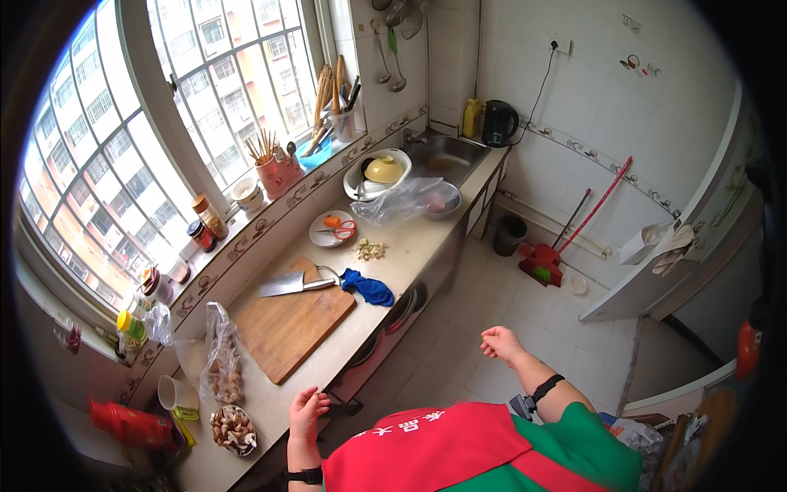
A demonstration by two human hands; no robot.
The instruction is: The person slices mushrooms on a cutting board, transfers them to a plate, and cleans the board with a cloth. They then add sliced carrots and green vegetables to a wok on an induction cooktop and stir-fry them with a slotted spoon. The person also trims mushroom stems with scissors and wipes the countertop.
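My left hand (pixel 305 411) hovers by the counter's front edge, fingers curled in. Held out over the floor, my right hand (pixel 503 344) also has bent fingers. Whether either pinches something small is too fine to tell. Nearest my left hand are a bowl of sliced mushrooms (pixel 232 428) and a clear plastic bag of mushrooms (pixel 222 375). A wooden cutting board (pixel 298 329) lies on the counter, with a cleaver (pixel 286 284) across its far end. Touching the board is a crumpled blue cloth (pixel 369 288). Beyond it sits a small pile of chopped pieces (pixel 370 249).
A plate (pixel 323 237) holds orange-handled scissors (pixel 344 230) and a carrot piece (pixel 332 221). Farther back are a white basin (pixel 399 161), a metal sink (pixel 446 161) and a black kettle (pixel 499 123). On the floor stand a black bucket (pixel 509 237) and a red dustpan (pixel 542 261).
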